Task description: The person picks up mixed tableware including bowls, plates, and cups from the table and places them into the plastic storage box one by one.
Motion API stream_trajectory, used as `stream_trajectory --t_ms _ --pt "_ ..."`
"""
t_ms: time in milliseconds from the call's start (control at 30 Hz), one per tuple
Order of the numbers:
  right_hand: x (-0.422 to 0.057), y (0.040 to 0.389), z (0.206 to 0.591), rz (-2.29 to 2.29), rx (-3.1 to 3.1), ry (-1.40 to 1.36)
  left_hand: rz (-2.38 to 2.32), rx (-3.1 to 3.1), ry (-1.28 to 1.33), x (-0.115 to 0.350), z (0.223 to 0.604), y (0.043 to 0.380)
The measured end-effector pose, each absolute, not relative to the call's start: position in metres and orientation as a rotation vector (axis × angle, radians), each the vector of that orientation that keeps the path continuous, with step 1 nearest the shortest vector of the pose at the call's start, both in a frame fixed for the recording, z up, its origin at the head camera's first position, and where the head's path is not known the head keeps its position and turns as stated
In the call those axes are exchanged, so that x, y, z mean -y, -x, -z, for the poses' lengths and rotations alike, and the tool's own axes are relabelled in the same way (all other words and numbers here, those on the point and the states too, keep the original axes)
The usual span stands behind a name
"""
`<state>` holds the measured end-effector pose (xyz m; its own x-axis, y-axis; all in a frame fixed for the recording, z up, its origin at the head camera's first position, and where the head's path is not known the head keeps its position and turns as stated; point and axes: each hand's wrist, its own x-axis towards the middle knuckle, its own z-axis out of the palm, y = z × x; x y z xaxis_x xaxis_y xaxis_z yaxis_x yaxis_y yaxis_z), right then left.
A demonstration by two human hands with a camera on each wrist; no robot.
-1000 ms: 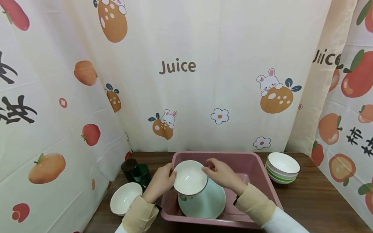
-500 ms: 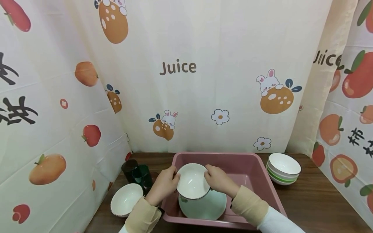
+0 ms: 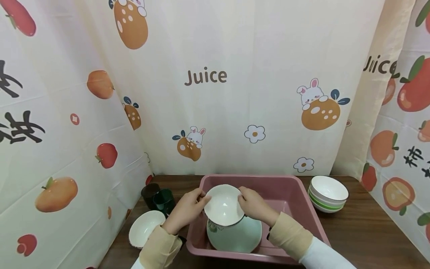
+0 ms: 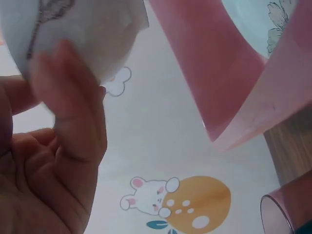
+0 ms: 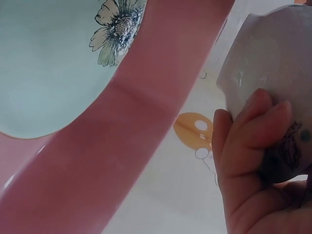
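Note:
My left hand (image 3: 189, 209) and right hand (image 3: 258, 206) hold a white bowl (image 3: 224, 205) by opposite sides, above a pink basin (image 3: 292, 209). The bowl has a thin dark rim, and its inside faces the head camera. In the left wrist view, curled left fingers (image 4: 73, 107) lie against the bowl's patterned outside (image 4: 97, 34). The right wrist view shows the right fingers (image 5: 253, 131) along the outer wall, beside a dark printed motif. Below, a pale green plate (image 3: 240, 239) with a flower print lies in the basin, partly hidden by the bowl.
Several nested bowls (image 3: 327, 194) stand right of the basin on the dark wooden table (image 3: 366, 224). Another white bowl (image 3: 144, 228) lies at the left, near two dark tumblers (image 3: 150, 194). Printed curtains (image 3: 252, 93) enclose the back and both sides.
My right fingers, looser at the bowl's rim a second ago, now grip it. The bowl has shifted slightly right and tilts more toward the head camera. The plate and basin stay put.

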<state>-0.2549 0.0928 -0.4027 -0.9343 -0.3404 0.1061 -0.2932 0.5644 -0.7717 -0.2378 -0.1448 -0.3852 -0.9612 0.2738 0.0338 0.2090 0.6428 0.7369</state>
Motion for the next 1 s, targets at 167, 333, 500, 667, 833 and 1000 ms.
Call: stream_trajectory --t_ms 167,333,500,667,833,1000 --pt "-0.097 0.260 0.400 1.369 -2.752 0.500 -1.239 -2.835 -0.406 0.149 0.383 0.232" --pt "-0.099 0.263 0.403 1.368 -2.750 0.473 -1.119 -2.994 -0.295 0.156 0.385 0.223" --pt "-0.100 0.265 0.410 1.386 -2.709 0.443 -1.027 -3.050 -0.231 0.162 0.395 0.217" --pt "-0.099 0.267 0.418 1.398 -2.668 0.405 -0.946 -3.067 -0.153 0.169 0.409 0.216" --pt "-0.099 0.270 0.426 1.375 -2.653 0.389 -0.927 -3.032 -0.107 0.171 0.421 0.215" --pt "-0.098 0.273 0.434 1.337 -2.641 0.387 -1.018 -2.942 -0.090 0.172 0.430 0.216"
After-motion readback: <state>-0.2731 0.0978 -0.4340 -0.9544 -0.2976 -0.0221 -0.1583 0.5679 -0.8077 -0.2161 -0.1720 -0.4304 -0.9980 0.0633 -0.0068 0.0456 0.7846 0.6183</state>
